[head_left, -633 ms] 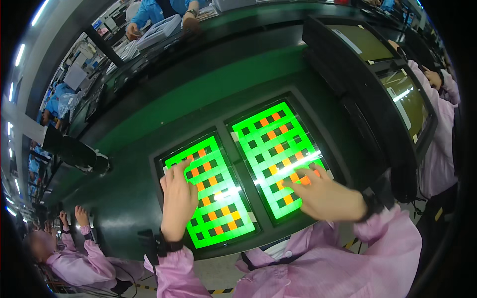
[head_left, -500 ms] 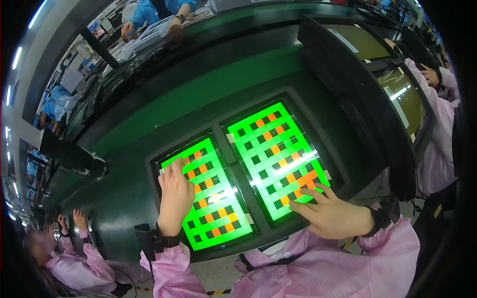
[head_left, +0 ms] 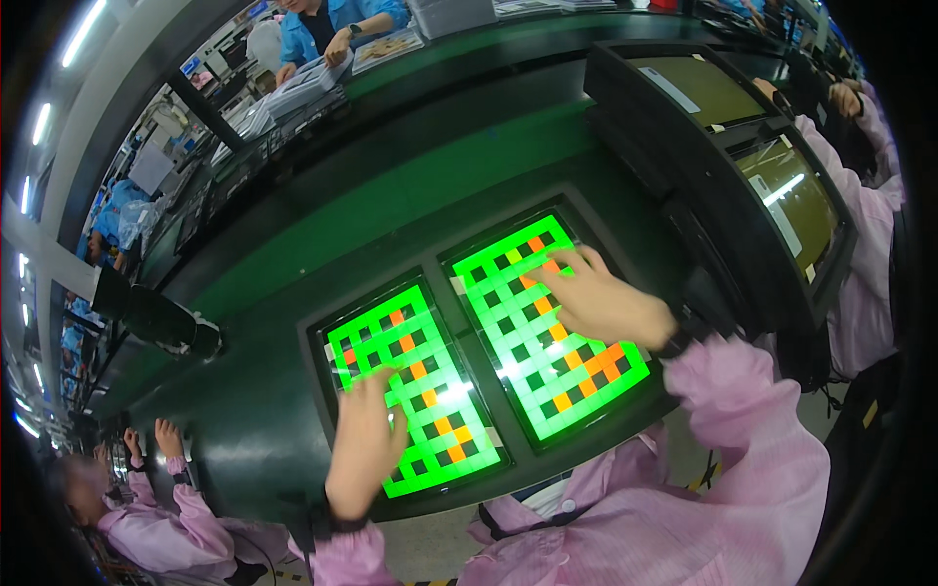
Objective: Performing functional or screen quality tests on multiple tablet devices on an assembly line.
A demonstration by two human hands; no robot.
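Right hand [head_left: 614,305] has moved up the right screen [head_left: 532,337], left hand [head_left: 366,439] down the left screen [head_left: 430,381]; both are empty, fingers loosely curled.

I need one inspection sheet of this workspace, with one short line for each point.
Surface: dark green bench, with glare.
Main things: left screen and right screen, lit with green, black and orange squares, within a black frame.
Clutter: pale stack at the far side.
Hands: left hand over left screen, right hand over right screen; nothing visibly held, contact unclear.
Cables: dark cord apparently near black rack; ends unclear.
Surroundings: unlit panels on the rack; co-workers in blue and pink.
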